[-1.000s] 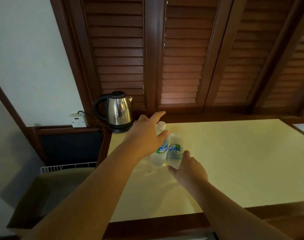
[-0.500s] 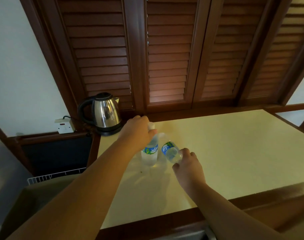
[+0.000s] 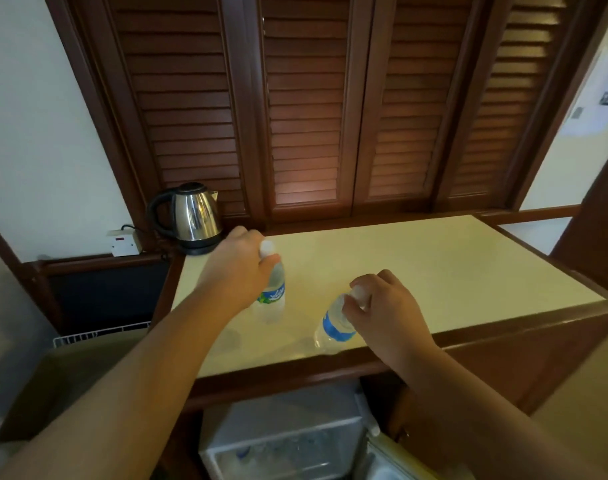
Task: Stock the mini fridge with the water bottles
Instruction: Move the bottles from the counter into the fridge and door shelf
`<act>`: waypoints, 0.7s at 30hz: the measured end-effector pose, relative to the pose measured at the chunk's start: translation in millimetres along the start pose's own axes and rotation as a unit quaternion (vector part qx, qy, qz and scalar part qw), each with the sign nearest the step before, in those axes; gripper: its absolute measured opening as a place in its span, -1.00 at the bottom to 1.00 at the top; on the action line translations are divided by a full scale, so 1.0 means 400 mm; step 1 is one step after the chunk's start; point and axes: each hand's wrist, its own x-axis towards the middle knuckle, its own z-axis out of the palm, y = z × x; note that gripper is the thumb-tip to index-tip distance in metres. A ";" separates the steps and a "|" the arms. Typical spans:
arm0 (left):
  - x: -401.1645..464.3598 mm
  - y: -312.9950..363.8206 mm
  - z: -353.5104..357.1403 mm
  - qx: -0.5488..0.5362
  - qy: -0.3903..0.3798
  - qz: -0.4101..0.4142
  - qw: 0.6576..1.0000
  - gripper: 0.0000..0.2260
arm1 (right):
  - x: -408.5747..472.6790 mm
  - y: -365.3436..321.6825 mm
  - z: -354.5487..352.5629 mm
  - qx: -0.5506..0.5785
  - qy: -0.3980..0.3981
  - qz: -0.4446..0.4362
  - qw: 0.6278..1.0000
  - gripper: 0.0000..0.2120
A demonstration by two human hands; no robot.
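Left hand (image 3: pixel 238 271) grips upright bottle (image 3: pixel 273 296) | right hand (image 3: pixel 385 306) grips tilted bottle's (image 3: pixel 333 327) neck

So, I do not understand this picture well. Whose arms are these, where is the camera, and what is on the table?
There is no machine here. A person wears a camera on the head, so it looks down at their own arms. The left hand grips one water bottle, upright on the cream counter. The right hand holds a second bottle by its top, tilted near the front edge. A steel kettle stands at the back left. Below, the mini fridge is open.
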 end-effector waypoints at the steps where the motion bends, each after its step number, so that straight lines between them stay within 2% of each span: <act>1: -0.034 0.022 -0.020 -0.005 0.004 0.001 1.000 -0.74 | -0.030 0.006 -0.030 0.004 -0.001 -0.001 1.000 -0.80; 6: -0.236 0.118 -0.071 -0.025 0.022 0.004 0.999 -0.75 | -0.214 0.071 -0.166 0.024 -0.059 -0.031 0.998 -0.82; 10: -0.430 0.168 -0.046 -0.050 0.013 0.019 0.998 -0.74 | -0.407 0.162 -0.189 0.051 -0.094 0.001 0.994 -0.83; 15: -0.651 0.193 0.052 -0.085 -0.049 0.010 0.995 -0.80 | -0.637 0.291 -0.097 0.066 -0.096 0.074 0.991 -0.80; 21: -0.837 0.151 0.276 -0.168 -0.098 -0.023 0.981 -0.78 | -0.811 0.448 0.096 0.082 -0.129 0.157 0.976 -0.78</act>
